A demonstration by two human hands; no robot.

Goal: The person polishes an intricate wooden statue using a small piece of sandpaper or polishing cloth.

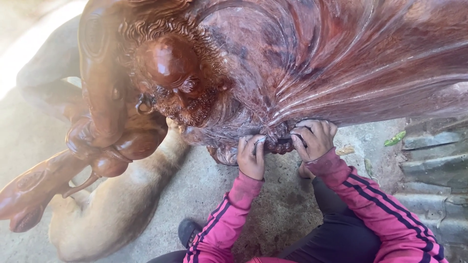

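A large carved wooden statue [273, 63] of dark red, polished wood fills the upper part of the view. It shows a bearded head and long flowing folds that spread to the right. The statue stands on a concrete floor [273, 214], and its lower edge is just in front of the person.

The left hand [251, 157] is pressed against the lower edge of the carving. Its fingers [249, 145] are bent and closed on a small grey piece [260, 140], maybe sandpaper, but it is too small to tell for sure. The right hand [314, 139] is just beside it, also touching the lower edge, with the fingers curled onto the wood; I cannot tell whether it holds something. Both arms wear pink sleeves [370, 204] with dark stripes.

A tan dog [117, 209] lies on the floor at the left, below the statue. A green leaf [395, 139] lies at the right, near grey stone slabs [434, 165].
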